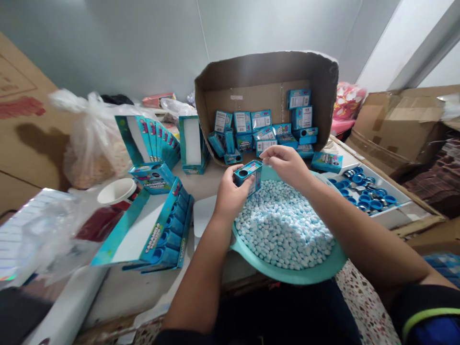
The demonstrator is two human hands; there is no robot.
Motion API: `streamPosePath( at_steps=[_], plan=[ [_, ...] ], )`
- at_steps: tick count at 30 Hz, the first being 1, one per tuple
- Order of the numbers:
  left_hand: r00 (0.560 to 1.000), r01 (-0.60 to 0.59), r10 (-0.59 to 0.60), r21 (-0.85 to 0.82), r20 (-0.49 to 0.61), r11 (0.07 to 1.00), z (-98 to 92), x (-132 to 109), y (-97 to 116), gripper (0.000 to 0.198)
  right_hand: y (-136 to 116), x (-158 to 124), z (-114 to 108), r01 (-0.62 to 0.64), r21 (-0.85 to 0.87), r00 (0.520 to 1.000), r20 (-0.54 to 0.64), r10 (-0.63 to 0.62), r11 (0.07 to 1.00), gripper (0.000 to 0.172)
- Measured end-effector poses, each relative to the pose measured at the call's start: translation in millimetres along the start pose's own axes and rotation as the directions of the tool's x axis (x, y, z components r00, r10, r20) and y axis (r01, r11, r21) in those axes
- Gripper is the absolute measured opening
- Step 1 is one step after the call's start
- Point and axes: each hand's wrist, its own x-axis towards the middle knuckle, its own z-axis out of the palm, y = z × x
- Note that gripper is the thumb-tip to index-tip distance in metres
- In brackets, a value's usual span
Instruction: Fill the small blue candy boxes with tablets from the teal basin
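Quietly, at a crowded worktable, a seated worker holds a small blue box [256, 179] over the far left part of a turquoise basin [287, 276] heaped with pale blue and white candies [283, 225]. From where I stand, the step in hand looks to be the handling of this one box at its top, where a dark round patch, seemingly an opening, faces upward. The next move, as I judge it, calls for a steady box and careful fingertips at that patch.

The left hand [230, 192] is closed around the box, its thumb pressed on the near face and its fingers wrapped round the far left side; the forearm comes up from the near edge, leaning right. The right hand [285, 162] hangs just right of the box, above the basin's far rim, its wrist bent and its knuckles high. Its fingers are curled with the tips drawn close together, pointing left; whether they pinch anything I cannot tell. That forearm slants in from the near right, across the basin's right side.

Beyond, on the far side, a cardboard carton [266, 71] lies open toward the worker with more blue boxes [260, 120] inside. To the right, a white tray [388, 217] holds blue caps [375, 205]; to the near left sits a printed display carton [147, 225].
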Motion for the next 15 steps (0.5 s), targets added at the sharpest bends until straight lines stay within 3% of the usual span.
streamPosePath(
  at_steps=[2,5,7,11,15],
  plan=[
    [0.998,-0.013,0.013,0.005,-0.063,1.000,-0.5,0.0,1.0,0.048,13.6,4.9,-6.6,-0.123,-0.199,0.974,0.161,0.157,0.972,0.013],
    [0.994,-0.016,0.018,0.018,-0.106,1.000,-1.7,-0.6,3.1,0.050,37.8,1.5,-2.5,-0.136,-0.429,0.856,0.404,0.324,0.893,0.021],
    [0.995,-0.009,0.011,0.024,-0.102,1.000,-2.2,-0.8,4.3,0.050,52.7,-7.7,9.5,-0.093,-0.436,0.843,0.444,0.304,0.895,0.032],
    [0.996,0.000,0.005,0.063,-0.086,0.998,-2.7,0.1,4.2,0.050,68.0,-29.8,34.9,0.084,-0.381,0.897,0.431,0.096,0.921,0.051],
    [0.998,-0.006,0.009,0.057,-0.056,0.998,-3.3,1.5,0.9,0.048,61.4,-40.1,44.6,0.142,-0.416,0.861,0.499,0.095,0.898,0.054]
  ],
)
